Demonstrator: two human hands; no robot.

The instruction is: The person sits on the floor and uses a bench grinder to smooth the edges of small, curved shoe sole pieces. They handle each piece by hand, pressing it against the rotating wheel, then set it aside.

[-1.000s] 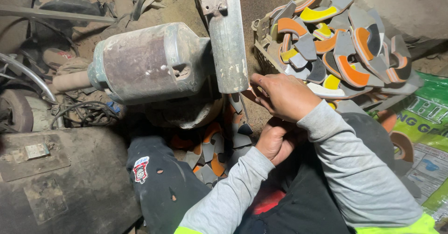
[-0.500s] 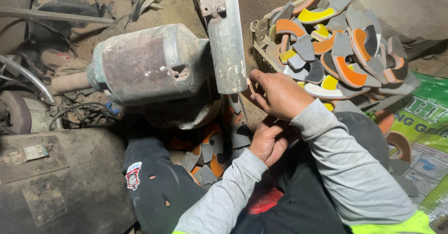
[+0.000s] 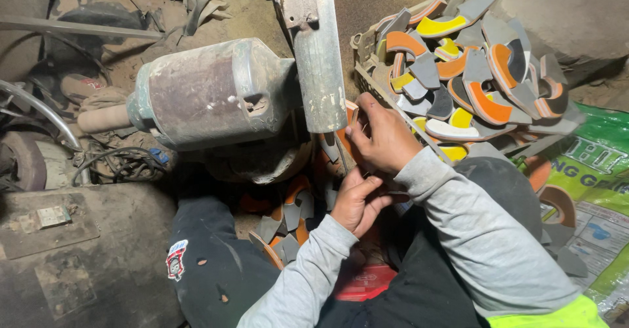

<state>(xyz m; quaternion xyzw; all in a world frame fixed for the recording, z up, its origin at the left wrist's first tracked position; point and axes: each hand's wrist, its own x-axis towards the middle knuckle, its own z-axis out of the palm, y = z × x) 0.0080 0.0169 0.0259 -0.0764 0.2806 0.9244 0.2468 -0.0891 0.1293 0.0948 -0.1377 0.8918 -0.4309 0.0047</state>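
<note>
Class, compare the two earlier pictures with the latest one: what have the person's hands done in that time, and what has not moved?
Little changed. The right hand stays at the lower edge of the grinder's metal guard, pressing a small piece there; what it grips is hidden. The left hand has closed up just beneath it, fingers curled. The motor, the crate of grey, orange and yellow sole pieces and the loose pieces on the floor lie as before.

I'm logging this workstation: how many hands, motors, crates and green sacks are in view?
hands: 2, left hand and right hand
motor: 1
crate: 1
green sack: 1
total: 5
</note>
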